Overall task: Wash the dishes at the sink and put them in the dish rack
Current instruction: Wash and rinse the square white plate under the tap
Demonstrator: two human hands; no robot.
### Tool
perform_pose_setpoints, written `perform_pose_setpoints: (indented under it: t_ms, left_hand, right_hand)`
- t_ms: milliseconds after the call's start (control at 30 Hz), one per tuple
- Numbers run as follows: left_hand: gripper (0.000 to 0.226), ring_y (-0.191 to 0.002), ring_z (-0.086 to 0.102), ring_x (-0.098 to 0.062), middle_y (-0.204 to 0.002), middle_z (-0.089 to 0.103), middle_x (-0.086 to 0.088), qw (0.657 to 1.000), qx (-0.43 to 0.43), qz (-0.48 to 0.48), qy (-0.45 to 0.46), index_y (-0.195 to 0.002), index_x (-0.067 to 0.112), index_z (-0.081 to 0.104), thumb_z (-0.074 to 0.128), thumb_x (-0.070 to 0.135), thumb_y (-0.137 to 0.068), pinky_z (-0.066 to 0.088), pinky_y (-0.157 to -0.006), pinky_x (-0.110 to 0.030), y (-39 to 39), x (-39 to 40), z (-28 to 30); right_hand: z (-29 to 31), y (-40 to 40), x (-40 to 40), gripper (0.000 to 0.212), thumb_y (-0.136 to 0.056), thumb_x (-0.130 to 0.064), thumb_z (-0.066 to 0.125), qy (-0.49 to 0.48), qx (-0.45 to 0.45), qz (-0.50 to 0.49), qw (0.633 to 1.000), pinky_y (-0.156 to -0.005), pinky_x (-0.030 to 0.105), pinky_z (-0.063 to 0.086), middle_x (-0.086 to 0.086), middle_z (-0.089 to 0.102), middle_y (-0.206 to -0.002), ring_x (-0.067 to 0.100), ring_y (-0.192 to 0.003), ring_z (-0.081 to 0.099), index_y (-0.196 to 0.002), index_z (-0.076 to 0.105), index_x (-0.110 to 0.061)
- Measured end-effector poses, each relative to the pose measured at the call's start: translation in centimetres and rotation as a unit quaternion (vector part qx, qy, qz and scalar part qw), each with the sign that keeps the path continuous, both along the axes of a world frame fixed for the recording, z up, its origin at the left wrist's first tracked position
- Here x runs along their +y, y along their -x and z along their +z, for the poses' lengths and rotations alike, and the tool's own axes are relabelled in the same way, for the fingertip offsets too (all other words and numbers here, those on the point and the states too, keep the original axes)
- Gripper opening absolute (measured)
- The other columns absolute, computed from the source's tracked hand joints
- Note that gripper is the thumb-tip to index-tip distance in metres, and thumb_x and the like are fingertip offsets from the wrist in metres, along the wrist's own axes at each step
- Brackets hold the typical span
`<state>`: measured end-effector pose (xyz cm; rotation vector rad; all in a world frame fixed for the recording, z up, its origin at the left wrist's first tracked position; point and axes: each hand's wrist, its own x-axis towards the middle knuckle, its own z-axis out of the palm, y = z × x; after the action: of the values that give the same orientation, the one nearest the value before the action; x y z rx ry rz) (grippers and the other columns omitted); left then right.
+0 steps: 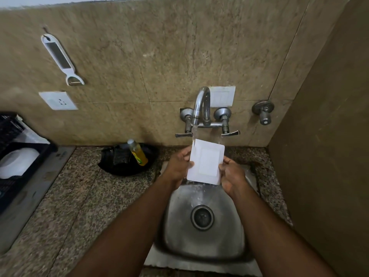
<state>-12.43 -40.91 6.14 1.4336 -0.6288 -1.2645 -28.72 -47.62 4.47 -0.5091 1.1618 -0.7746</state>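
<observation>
Gripping white square plate [206,162] by opposite edges, both hands [232,175] above sink [205,242].

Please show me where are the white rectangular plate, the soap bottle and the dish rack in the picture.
white rectangular plate [206,162]: head view, on its flat centre panel.
soap bottle [139,153]: head view, on its yellow body.
dish rack [12,134]: head view, on its black wall at the left edge.

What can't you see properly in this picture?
- Head view: the dish rack is cut off by the left edge.
- The sink far rim hides behind the white plate and both hands.
- The soap bottle label is too small to read.
- The left hand palm faces away.
</observation>
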Motion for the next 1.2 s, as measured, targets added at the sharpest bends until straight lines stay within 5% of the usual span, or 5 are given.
perform_pose_setpoints:
  t_ms: [467,800,933,1067,1200]
  left_hand:
    - [0.065,-0.1,0.074,-0.032,-0.116,0.076,-0.012,0.992,0.011,0.113,-0.057,-0.122,0.014,0.071,0.039,-0.024,-0.081,0.061,-0.088,-0.055,-1.3,2.8,-2.3]
    - [0.054,-0.078,0.077,-0.019,-0.101,0.08,-0.009,0.993,-0.005,0.073,-0.096,-0.113,0.017,0.074,0.04,-0.015,-0.086,0.06,-0.061,-0.03,0.7,4.5,-1.8]
    - [0.035,-0.099,0.073,-0.025,-0.107,0.079,-0.008,0.992,0.014,0.036,-0.116,-0.125,0.013,0.069,0.042,0.01,-0.103,0.059,-0.089,-0.042,1.5,4.0,-1.7]
    - [0.07,-0.109,0.068,-0.039,-0.119,0.07,-0.024,0.984,0.102,0.034,-0.141,-0.129,0.01,0.061,0.036,0.07,-0.101,0.053,-0.103,-0.051,1.3,2.8,-1.3]
    - [0.073,-0.105,0.073,-0.044,-0.113,0.074,-0.029,0.974,0.176,0.08,-0.114,-0.125,-0.001,0.062,0.047,0.066,-0.1,0.061,-0.088,-0.053,0.2,1.8,0.0]
  right_hand:
    - [1.2,-1.1,2.2,0.045,-0.096,0.01,0.048,0.078,0.09,0.135,0.984,-0.076,0.044,0.061,0.006,0.072,-0.122,0.029,-0.107,0.069,-0.13,0.064,-0.015]
    - [-0.1,-0.1,3.2,0.015,-0.093,-0.004,0.066,0.102,0.184,0.121,0.97,-0.083,0.047,0.061,0.009,0.076,-0.105,0.029,-0.095,0.072,-0.106,0.068,-0.01]
    - [-0.2,1.0,3.2,0.012,-0.085,-0.004,0.068,0.156,0.24,0.07,0.956,-0.082,0.05,0.06,0.005,0.077,-0.092,0.032,-0.091,0.072,-0.092,0.07,-0.014]
    - [1.0,2.2,3.8,0.019,-0.084,-0.005,0.074,0.357,0.276,0.175,0.875,-0.071,0.028,0.052,-0.006,0.072,-0.089,0.017,-0.086,0.068,-0.092,0.068,-0.022]
    - [2.0,3.1,3.8,0.029,-0.072,-0.002,0.069,0.554,0.357,0.269,0.703,-0.071,0.035,0.055,-0.012,0.068,-0.085,0.013,-0.082,0.064,-0.085,0.066,-0.028]
